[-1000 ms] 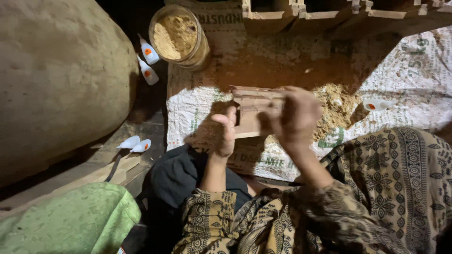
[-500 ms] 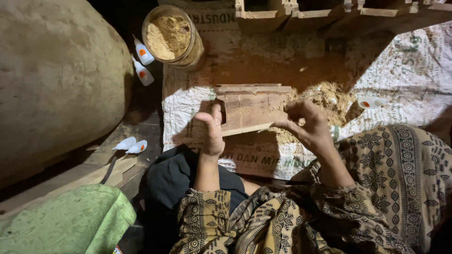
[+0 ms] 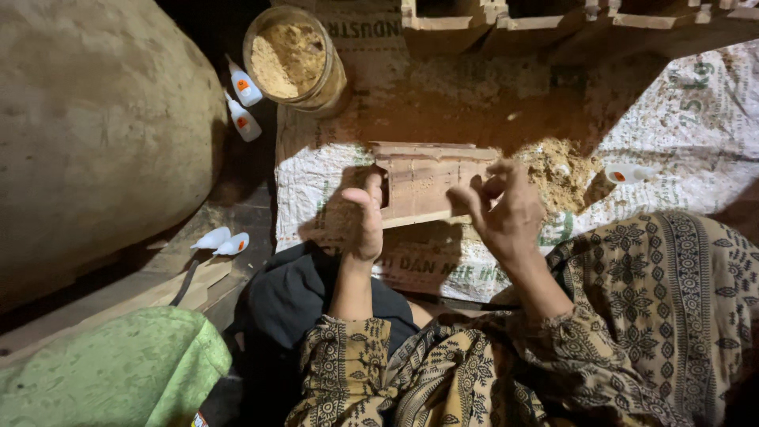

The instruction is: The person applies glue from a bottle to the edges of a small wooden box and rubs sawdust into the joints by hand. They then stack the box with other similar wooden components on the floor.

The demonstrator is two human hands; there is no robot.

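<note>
A pale, grooved wooden block is held just above a printed woven sack in front of my lap. My left hand grips the block's left end with the thumb pointing up. At the block's right front corner, my right hand has its curled fingers pinched on the wood. A pile of sawdust lies on the sack just behind my right hand. Both sleeves are of brown patterned cloth.
A round jar of sawdust stands at the back left, with two small white glue bottles beside it. More white bottles lie at the left and another one at the right. Wooden frames line the far edge. A large rounded bulk and green cloth fill the left.
My right hand came off the block's middle and drew back to its right front corner. My left hand slid down along the left end. The block is now more exposed.
</note>
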